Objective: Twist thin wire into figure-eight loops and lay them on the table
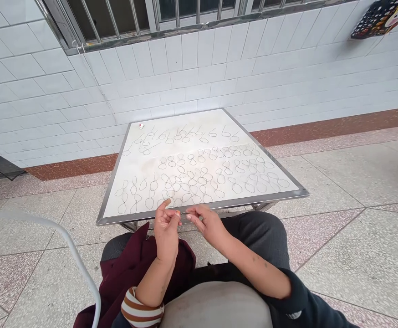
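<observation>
Over the near edge of the white table (140,159), my left hand (166,228) has its thumb and a finger pressed together. A small orange spot shows at those fingertips; what they pinch is too small to name. Just to its right, my right hand (209,224) also has its thumb and fingers closed, fingertips close to the left ones, and anything in them cannot be made out. Beyond the hands, many thin dark loops (192,159) lie on the tabletop, most shaped like a figure eight. Farther back are single loops with a loose tail (213,132).
A small white-and-red object (141,126) sits at the table's far left corner. The table has a grey metal rim (202,204). Behind it stands a white tiled wall (192,77) with a barred window. A pale curved tube (65,237) crosses the left side.
</observation>
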The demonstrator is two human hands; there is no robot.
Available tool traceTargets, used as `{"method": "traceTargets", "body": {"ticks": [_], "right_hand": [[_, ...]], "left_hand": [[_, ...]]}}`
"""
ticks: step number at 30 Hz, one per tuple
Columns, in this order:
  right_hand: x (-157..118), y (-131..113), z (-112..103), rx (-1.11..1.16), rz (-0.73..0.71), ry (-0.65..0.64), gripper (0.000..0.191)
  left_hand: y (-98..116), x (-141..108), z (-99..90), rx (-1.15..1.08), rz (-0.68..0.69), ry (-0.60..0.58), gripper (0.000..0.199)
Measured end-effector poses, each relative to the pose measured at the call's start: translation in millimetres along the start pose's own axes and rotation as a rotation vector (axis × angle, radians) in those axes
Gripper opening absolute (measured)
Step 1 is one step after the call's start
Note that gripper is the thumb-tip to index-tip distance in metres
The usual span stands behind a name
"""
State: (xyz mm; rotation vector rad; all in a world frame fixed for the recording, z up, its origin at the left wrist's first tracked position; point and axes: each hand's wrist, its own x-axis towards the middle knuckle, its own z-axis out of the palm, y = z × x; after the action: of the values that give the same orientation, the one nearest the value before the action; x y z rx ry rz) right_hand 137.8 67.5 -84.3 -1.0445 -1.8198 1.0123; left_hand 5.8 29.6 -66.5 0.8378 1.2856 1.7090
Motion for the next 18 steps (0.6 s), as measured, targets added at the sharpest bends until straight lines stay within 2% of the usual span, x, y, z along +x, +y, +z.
{"method": "traceTargets", "body": {"ticks": [3, 7, 10, 18], "right_hand": [[9.4, -3.7, -7.3, 0.274, 0.168, -0.002, 0.030], [15.5, -9.2, -12.7, 0.456, 0.256, -0.001, 0.030], [14.8, -10.4, -13.3, 0.521, 0.242, 0.004, 0.027], [13.1, -14.3, -12.2, 0.519, 0.266, 0.089, 0.028]], "left_hand": [[-0.4, -1.7, -2.2, 0.010, -0.079, -0.090, 0.047], [1.5, -4.3, -1.3, 0.036, -0.153, -0.193, 0.046], [2.1, -4.8, -0.9, 0.040, -0.168, -0.227, 0.043], [2.5, -5.3, 0.1, 0.003, -0.185, -0.204, 0.042]]}}
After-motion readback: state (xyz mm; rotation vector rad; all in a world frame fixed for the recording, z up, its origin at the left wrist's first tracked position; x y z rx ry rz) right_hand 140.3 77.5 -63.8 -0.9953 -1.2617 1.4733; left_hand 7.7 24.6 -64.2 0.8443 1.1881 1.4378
